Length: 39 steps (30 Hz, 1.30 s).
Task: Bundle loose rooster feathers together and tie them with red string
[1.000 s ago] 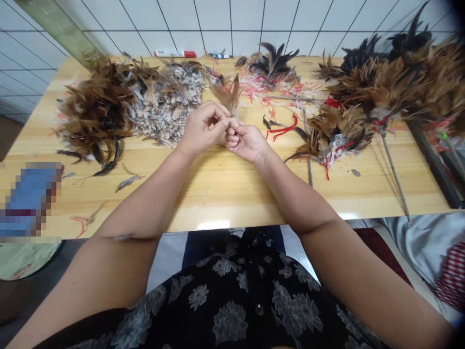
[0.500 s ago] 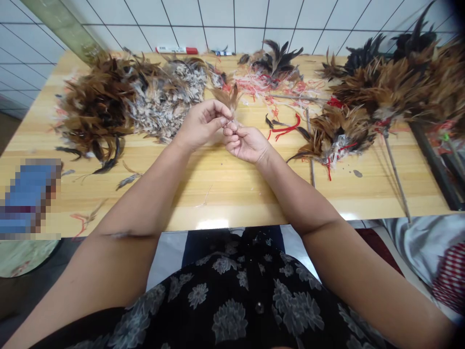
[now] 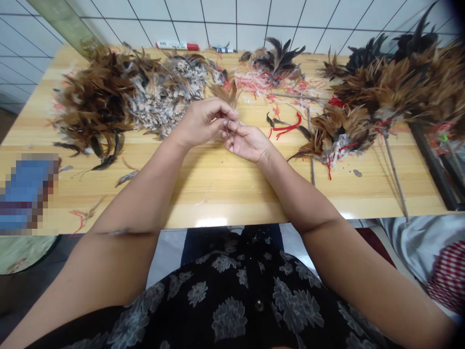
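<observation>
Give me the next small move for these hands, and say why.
I'd pinch the base of the small tuft of pointed brown feathers a little tighter, probably with both hands: the bare left hand and bare right hand meet fingertip to fingertip just below its fanned tips. The fingers hide its base, so I can't tell how firmly it's held.

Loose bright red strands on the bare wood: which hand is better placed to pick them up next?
Probably the right hand: the red strands lie on its side, nearer than to the left hand. Both hands' fingers meet below the small feather tuft; which is freer I cannot tell.
</observation>
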{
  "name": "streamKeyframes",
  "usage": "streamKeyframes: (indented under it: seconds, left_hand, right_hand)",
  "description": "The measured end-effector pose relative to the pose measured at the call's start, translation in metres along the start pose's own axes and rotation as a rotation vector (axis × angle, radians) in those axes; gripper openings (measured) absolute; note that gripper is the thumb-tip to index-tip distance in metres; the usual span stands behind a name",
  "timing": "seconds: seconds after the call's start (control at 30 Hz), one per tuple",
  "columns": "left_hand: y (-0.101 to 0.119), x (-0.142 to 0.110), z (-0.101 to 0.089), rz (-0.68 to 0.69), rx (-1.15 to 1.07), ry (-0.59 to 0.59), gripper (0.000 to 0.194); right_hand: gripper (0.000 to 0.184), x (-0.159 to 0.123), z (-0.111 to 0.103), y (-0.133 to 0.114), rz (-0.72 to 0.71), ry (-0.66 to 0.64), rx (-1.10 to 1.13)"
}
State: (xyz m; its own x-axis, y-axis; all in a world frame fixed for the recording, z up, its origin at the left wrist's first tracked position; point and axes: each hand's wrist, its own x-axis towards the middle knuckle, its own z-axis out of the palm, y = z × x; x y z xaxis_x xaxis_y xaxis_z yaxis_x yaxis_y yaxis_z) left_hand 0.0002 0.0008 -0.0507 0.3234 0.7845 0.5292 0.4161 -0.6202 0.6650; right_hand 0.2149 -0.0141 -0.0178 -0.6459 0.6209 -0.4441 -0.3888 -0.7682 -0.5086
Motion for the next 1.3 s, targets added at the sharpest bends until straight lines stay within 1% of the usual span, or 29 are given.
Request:
streamKeyframes:
  seconds: [0.1, 0.17, 0.3, 0.43, 0.57, 0.7, 0.8, 0.93, 1.0, 1.1, 1.17, 1.3]
  left_hand:
    - [0.007, 0.001, 0.0, -0.018, 0.011, 0.01, 0.024]
    - [0.013, 0.002, 0.001, -0.055, -0.014, 0.02, 0.018]
    - [0.021, 0.004, 0.004, -0.108, -0.077, 0.052, 0.016]
    - [0.021, 0.007, 0.004, -0.122, -0.087, 0.038, 0.023]
    - [0.017, 0.009, 0.002, -0.102, -0.05, 0.038, 0.03]
    - [0.017, 0.01, 0.001, -0.114, -0.027, 0.037, 0.032]
    - [0.019, 0.01, 0.0, -0.125, -0.053, 0.027, 0.037]
    - [0.021, 0.007, 0.0, -0.084, -0.118, 0.026, 0.044]
    - [0.021, 0.005, 0.003, -0.096, -0.15, 0.047, 0.048]
    - [0.015, 0.002, 0.011, -0.143, -0.179, 0.102, 0.054]
    - [0.005, 0.001, 0.018, -0.152, -0.186, 0.145, 0.056]
    - [-0.023, 0.002, 0.029, -0.088, -0.205, 0.21, 0.06]
  right_hand:
    - [0.031, 0.001, -0.001, 0.0, -0.017, -0.003, -0.027]
    - [0.032, 0.001, -0.001, -0.001, -0.013, -0.017, -0.013]
    - [0.032, 0.0, -0.004, -0.003, -0.012, -0.038, -0.007]
    - [0.034, -0.001, -0.006, -0.006, -0.064, -0.039, -0.095]
    - [0.037, -0.002, -0.006, -0.007, -0.097, -0.014, -0.165]
    - [0.039, -0.002, -0.006, -0.008, -0.069, -0.008, -0.127]
    - [0.04, -0.003, -0.007, -0.009, -0.052, -0.027, -0.108]
    - [0.036, -0.002, -0.008, -0.009, -0.046, -0.031, -0.085]
    - [0.034, -0.002, -0.008, -0.009, -0.049, -0.031, -0.081]
    - [0.031, 0.0, -0.008, -0.009, -0.055, -0.039, -0.095]
    - [0.031, 0.0, -0.008, -0.01, -0.058, -0.052, -0.099]
    - [0.035, 0.002, -0.009, -0.01, -0.052, -0.062, -0.072]
